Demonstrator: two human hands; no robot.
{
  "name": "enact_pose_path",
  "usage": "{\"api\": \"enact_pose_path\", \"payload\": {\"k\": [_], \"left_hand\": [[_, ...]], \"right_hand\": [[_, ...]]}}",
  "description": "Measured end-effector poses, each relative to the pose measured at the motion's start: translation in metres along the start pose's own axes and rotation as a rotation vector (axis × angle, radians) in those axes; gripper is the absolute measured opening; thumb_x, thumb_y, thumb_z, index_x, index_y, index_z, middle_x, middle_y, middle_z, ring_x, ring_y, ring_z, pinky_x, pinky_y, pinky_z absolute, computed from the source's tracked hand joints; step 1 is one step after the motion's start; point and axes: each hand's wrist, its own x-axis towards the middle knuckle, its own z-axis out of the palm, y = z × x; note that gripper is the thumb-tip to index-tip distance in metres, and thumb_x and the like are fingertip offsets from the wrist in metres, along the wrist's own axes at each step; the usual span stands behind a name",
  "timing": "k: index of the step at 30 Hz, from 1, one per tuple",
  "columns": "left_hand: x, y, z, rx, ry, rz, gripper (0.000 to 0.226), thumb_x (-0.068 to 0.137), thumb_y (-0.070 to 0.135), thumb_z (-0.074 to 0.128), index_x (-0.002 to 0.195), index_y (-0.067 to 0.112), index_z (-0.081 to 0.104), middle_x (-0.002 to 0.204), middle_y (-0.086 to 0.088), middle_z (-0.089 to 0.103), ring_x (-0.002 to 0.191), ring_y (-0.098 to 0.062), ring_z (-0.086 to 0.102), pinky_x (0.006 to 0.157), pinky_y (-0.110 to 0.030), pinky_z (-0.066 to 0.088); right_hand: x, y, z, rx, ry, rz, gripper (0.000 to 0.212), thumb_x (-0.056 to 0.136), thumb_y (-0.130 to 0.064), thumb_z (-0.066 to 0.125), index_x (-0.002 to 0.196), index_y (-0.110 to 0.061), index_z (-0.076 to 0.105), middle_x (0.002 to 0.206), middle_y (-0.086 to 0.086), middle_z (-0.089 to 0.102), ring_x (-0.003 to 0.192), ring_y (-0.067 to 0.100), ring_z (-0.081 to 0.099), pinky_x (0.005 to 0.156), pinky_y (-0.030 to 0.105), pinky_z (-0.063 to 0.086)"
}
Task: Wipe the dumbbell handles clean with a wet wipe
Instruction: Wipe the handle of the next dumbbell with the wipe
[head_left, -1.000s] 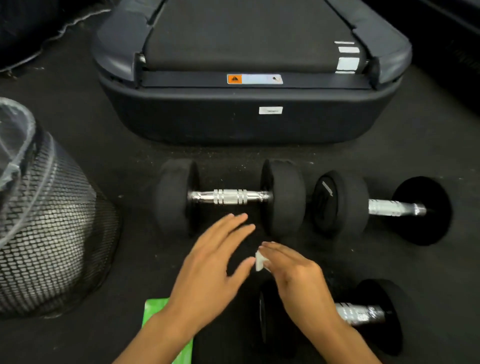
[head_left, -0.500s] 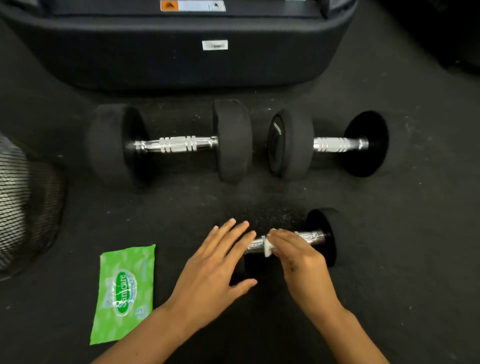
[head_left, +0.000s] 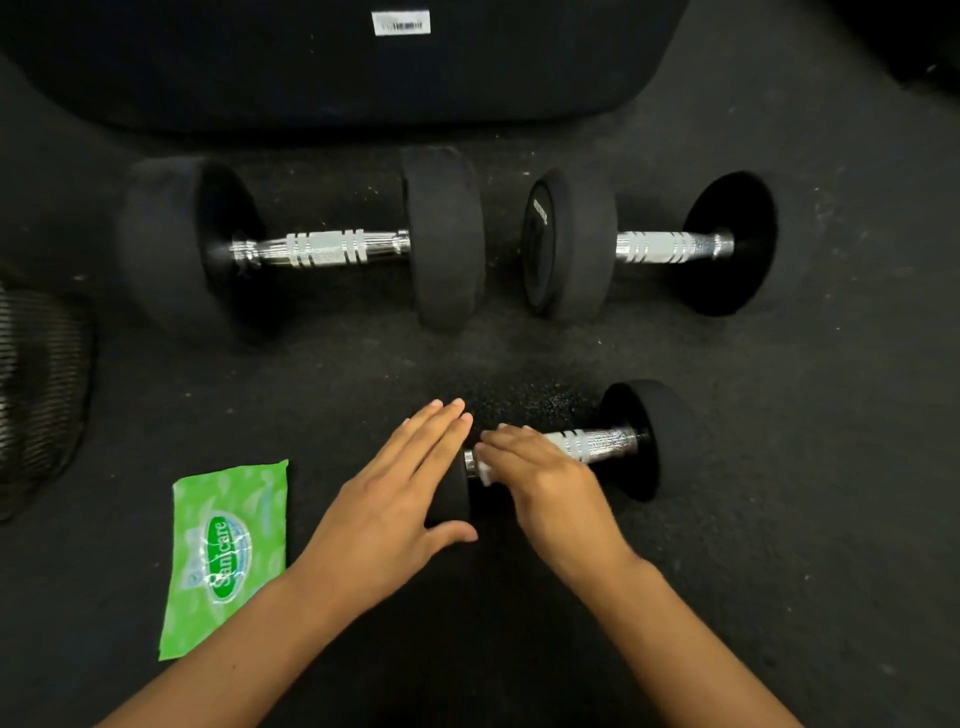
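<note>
The near dumbbell (head_left: 597, 447) lies on the floor (head_left: 779, 519) in front of me. My left hand (head_left: 395, 499) rests flat, fingers straight, on its left weight, steadying it. My right hand (head_left: 540, 478) pinches the wet wipe (head_left: 484, 474) against the chrome handle's left end. Judged heavy, rigid, liable to roll; the wipe is limp, best wrapped round the knurling.

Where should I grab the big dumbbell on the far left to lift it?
Grip the big dumbbell by its knurled chrome handle, coming from above. It lies flat on the floor with the bar raised between two wide black heads, so fingers can probably curl under the middle; the heads look too broad to grip.
</note>
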Motion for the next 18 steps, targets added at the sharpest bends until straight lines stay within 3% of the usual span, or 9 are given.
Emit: {"api": "enact_pose_path", "payload": {"k": [4, 8, 11, 13, 16, 18], "left_hand": [[0.001, 0.001, 0.001, -0.017, 0.007, 0.001, 0.093, 0.071, 0.052, 0.06, 0.147, 0.017, 0.018, 0.154, 0.006, 0.017, 0.141, -0.006, 0.006, 0.11, -0.036, 0.02], [0.001, -0.001, 0.002, -0.054, 0.008, -0.005, 0.094, 0.07, 0.051, 0.062, 0.147, 0.017, 0.02, 0.154, 0.007, 0.017, 0.141, -0.007, 0.009, 0.11, -0.034, 0.022], [0.0, 0.001, 0.003, -0.051, 0.01, 0.004, 0.094, 0.071, 0.049, 0.063, 0.147, 0.017, 0.017, 0.154, 0.006, 0.015, 0.142, -0.007, 0.006, 0.111, -0.034, 0.02], [0.002, -0.001, 0.002, -0.029, 0.007, 0.008, 0.096, 0.071, 0.048, 0.067, 0.147, 0.017, 0.018, 0.154, 0.006, 0.014, 0.142, -0.007, 0.005, 0.111, -0.033, 0.018], [0.001, -0.001, 0.001, -0.024, -0.007, -0.002, 0.096, 0.071, 0.049, 0.066, 0.147, 0.018, 0.017, 0.154, 0.008, 0.013, 0.141, -0.006, 0.005, 0.11, -0.031, 0.016], [-0.001, 0.001, 0.003, -0.016, -0.006, 0.002, 0.095, 0.071, 0.05, 0.063, 0.147, 0.017, 0.017, 0.154, 0.005, 0.015, 0.141, -0.008, 0.007, 0.11, -0.033, 0.018]], "right_hand": [[0.004, 0.005, -0.01, -0.017, -0.015, 0.14, 0.027, 0.077, -0.008, 0.069, 0.104, -0.011, 0.069, 0.115, 0.017, 0.061, 0.106, 0.035, 0.059, 0.079, 0.044, 0.054], [-0.005, 0.003, -0.011, -0.004, 0.008, 0.039, 0.033, 0.076, 0.0, 0.058, 0.107, -0.006, 0.068, 0.11, 0.013, 0.066, 0.106, 0.03, 0.062, 0.092, 0.044, 0.049], [0.006, 0.008, -0.019, 0.093, 0.013, 0.082, 0.024, 0.072, -0.001, 0.056, 0.089, -0.008, 0.07, 0.094, 0.006, 0.071, 0.09, 0.024, 0.067, 0.078, 0.039, 0.055], [0.015, -0.002, -0.017, 0.049, -0.015, 0.132, 0.027, 0.069, -0.003, 0.054, 0.089, -0.009, 0.07, 0.088, 0.006, 0.071, 0.082, 0.024, 0.068, 0.069, 0.036, 0.056], [0.006, -0.003, -0.015, 0.013, -0.039, 0.054, 0.03, 0.073, -0.005, 0.051, 0.095, -0.007, 0.071, 0.097, 0.009, 0.071, 0.092, 0.025, 0.068, 0.081, 0.038, 0.054], [0.009, 0.005, -0.025, 0.069, -0.093, 0.056, 0.024, 0.072, -0.003, 0.053, 0.085, -0.012, 0.07, 0.088, 0.004, 0.07, 0.083, 0.022, 0.067, 0.076, 0.039, 0.056]]}}
